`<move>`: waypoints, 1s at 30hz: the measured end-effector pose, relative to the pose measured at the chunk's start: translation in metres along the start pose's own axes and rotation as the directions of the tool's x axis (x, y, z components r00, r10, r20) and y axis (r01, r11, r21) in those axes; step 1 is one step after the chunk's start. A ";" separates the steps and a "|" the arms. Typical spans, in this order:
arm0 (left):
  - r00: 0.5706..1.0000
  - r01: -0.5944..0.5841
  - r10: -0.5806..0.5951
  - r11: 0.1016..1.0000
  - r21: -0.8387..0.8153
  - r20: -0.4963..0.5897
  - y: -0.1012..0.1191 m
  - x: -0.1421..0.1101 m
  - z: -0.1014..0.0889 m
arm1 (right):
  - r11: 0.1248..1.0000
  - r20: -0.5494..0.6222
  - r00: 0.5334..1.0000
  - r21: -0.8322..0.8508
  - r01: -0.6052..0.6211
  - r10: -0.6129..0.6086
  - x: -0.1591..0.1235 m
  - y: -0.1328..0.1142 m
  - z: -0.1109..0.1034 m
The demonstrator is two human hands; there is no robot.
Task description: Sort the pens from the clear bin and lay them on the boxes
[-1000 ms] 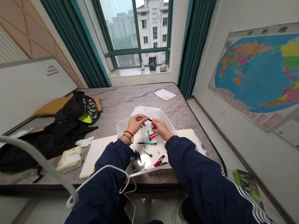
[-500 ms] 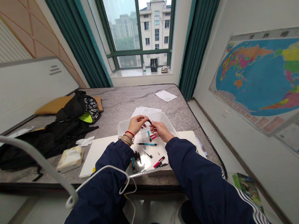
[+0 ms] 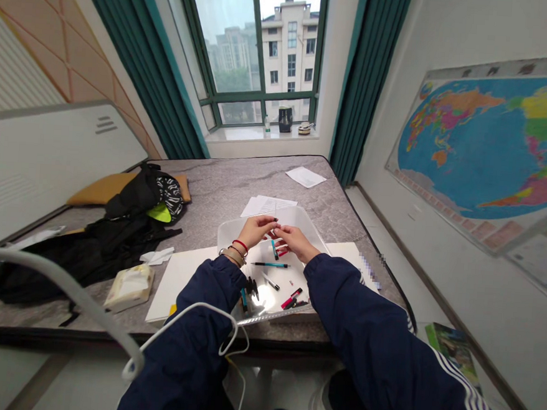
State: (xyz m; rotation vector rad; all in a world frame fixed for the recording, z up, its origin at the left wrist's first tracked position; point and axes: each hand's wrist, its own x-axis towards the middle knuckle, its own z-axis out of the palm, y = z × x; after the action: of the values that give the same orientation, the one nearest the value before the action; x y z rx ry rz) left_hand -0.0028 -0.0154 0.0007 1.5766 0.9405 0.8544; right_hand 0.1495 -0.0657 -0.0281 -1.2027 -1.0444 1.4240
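Both hands are working close together above a translucent plastic bin (image 3: 228,234), fingertips nearly meeting over its far half. Left hand (image 3: 257,231) is pinching a slim piece with a dark end (image 3: 275,220), thumb and fingers closed on it; a faint thin line is rising from that end. Right hand (image 3: 294,239) is holding its fingers bent and drawn together just beside the piece; cannot tell whether they are gripping part of it. Red and beige bands are circling the left wrist; navy sleeves are covering both forearms. In the bin, a teal and black pen (image 3: 270,265) is lying crosswise below the hands, and a short teal piece (image 3: 275,250) is resting beyond it, with red pieces beside. Nearer the person, a white pen with a black end (image 3: 271,282) is lying aslant, several black pieces (image 3: 252,288) are clustering to the left, and a red and black piece (image 3: 292,299) is resting to the right. The bin is sitting on the grey mattress (image 3: 219,179), white boards showing on either side, printed sheets (image 3: 266,206) lying behind. Farther left, a tissue pack (image 3: 130,287) is lying near a black bag (image 3: 111,243).
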 end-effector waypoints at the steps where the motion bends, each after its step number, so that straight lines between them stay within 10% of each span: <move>1: 1.000 -0.007 0.007 1.000 0.014 -0.005 -0.002 0.001 0.000 | 1.000 -0.024 1.000 -0.012 0.006 -0.006 0.001 0.000 0.000; 12: 0.990 -0.131 0.110 0.940 0.315 0.083 -0.019 0.003 0.000 | 0.922 -0.247 0.900 -0.244 0.301 -0.359 0.011 0.003 -0.007; 21: 0.973 -0.229 0.206 0.901 0.370 0.102 -0.015 0.000 -0.001 | 0.868 -0.184 0.884 -0.353 0.349 -0.430 0.011 0.005 -0.009; 30: 0.996 -0.087 0.079 0.924 0.372 0.035 -0.024 0.004 -0.004 | 0.859 -0.255 0.884 -0.446 0.252 -0.391 0.010 0.008 -0.008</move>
State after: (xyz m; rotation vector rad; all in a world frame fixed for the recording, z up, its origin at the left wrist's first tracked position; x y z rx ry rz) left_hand -0.0076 -0.0072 -0.0216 1.9602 1.0749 0.7452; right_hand 0.1561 -0.0574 -0.0385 -1.4184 -1.2594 0.7188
